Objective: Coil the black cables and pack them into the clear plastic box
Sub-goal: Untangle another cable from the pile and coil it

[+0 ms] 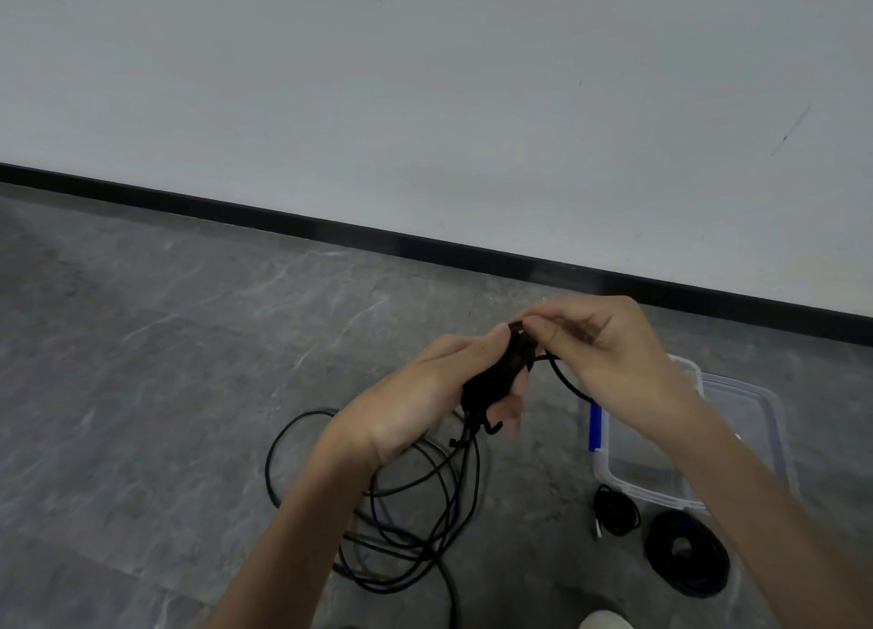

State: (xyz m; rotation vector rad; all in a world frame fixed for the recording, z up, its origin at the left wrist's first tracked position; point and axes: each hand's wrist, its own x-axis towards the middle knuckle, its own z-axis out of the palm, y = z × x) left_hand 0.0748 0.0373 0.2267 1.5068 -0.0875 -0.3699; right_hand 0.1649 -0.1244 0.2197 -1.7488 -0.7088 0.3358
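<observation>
While the left hand [425, 406] holds a tight bundle of black cable [491, 382] above the floor [165, 368], the head view shows its fingers [508, 408] curled round the bundle and clamped on it. The right hand [614, 349] meets it from the other side, thumb and forefinger pinched together on a strand at the bundle's top end.

From the bundle a long loose cable [415, 501] hangs down and lies in overlapping loops on the floor. Two finished coils, a small coil [616, 510] and a larger coil [687, 553], lie just beside the clear plastic box [756, 394], which sits open under the right forearm; no cable shows in the part of it in view.

The main risk seems to be the floor loops: they cross one another, so drawing them up quickly could pull a knot tight. If the left grip loosens, the springy bundle may burst open. The pinched strand could also slip free.
</observation>
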